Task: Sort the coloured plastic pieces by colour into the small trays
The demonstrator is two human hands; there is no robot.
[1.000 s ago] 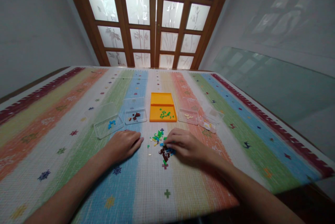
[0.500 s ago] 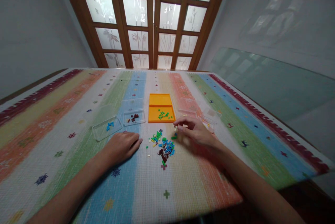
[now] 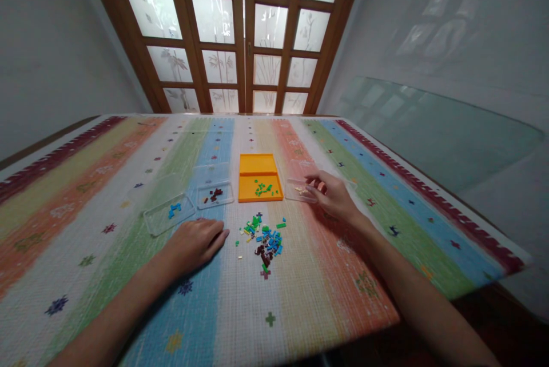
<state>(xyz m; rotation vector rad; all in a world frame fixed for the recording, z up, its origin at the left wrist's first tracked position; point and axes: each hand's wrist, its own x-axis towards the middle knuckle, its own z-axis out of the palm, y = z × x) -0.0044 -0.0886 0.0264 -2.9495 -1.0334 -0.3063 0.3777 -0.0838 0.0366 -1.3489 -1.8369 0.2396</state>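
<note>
My left hand rests on the tablecloth left of the loose brick pile, fingers loosely curved, thumb a little apart, holding nothing visible. My right hand hovers over the right part of a clear plastic box, its thumb and fingers closed together. Whatever lies between those fingertips is too small to make out. Inside that box are several cream toy bricks. Between my hands a pile of small toy bricks in blue, green, yellow and dark brown is scattered.
Beyond the pile stands an open orange case with green bricks. To its left are a clear box with brown bricks and a clear box with blue ones. Another clear lid or box is partly behind my right hand.
My right hand has moved right, from the edge of the pile with a small cream brick at its fingertips, to above the clear box. My left hand stays put. The view shifted slightly.
</note>
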